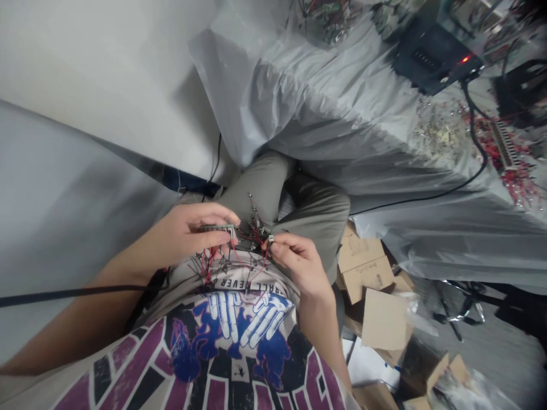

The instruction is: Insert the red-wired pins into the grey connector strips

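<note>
I am looking down at my own lap and printed T-shirt. My left hand (pixel 192 230) is closed on a small grey strip-like part (pixel 217 228), with its fingers wrapped round it. My right hand (pixel 294 256) pinches a tiny metal piece (pixel 270 240) between fingertips. Between both hands a tangled bundle of thin red wires and small metal parts (pixel 239 250) lies on my shirt and thigh. The hands sit a few centimetres apart over that bundle.
A table draped in grey plastic sheet (pixel 342 108) stands ahead, carrying a dark blue device with a red light (pixel 431 54) and more red-wired parts (pixel 508 154). Cardboard boxes (pixel 371 279) lie on the floor to my right. A black cable (pixel 427 196) runs across the sheet.
</note>
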A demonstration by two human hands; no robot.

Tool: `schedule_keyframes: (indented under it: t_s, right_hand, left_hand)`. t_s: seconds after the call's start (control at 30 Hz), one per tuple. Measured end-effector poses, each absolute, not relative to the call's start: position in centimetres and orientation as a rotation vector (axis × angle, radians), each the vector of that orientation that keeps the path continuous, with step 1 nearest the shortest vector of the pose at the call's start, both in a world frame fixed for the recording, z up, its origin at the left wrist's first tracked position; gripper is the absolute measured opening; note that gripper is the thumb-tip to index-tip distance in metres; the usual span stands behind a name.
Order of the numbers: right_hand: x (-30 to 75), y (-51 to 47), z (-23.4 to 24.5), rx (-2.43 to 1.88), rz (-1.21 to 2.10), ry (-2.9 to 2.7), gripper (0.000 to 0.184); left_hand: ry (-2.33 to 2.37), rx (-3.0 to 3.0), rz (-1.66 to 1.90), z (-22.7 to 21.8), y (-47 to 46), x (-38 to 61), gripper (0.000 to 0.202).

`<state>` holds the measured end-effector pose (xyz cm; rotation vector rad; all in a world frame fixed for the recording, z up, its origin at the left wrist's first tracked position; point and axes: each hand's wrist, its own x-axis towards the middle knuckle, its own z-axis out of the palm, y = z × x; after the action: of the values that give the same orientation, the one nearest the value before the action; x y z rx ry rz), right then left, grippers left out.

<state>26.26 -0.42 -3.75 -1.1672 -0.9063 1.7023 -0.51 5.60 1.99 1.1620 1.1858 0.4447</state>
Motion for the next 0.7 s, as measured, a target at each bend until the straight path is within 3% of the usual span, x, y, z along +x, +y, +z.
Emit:
schedule_keyframes:
  t_s: [0.27, 0.53, 0.7]
  right_hand:
    - [26.5, -0.9, -3.5, -1.05, 1.808, -0.835, 0.03]
    - [26.7, -1.0, -3.2, -1.076, 1.831, -0.852, 0.033]
    - [26.6, -1.0, -3.7, -1.101, 1.821, -0.955, 0.035]
  left_hand:
    - [1.145, 1.178, 0.366, 1.4, 6.1, -0.5, 0.026]
    - [1.236, 0.988, 0.72, -0.3, 5.8, 0.0, 0.027]
    - [1.221, 0.977, 0.733, 0.1, 5.7, 0.1, 0.024]
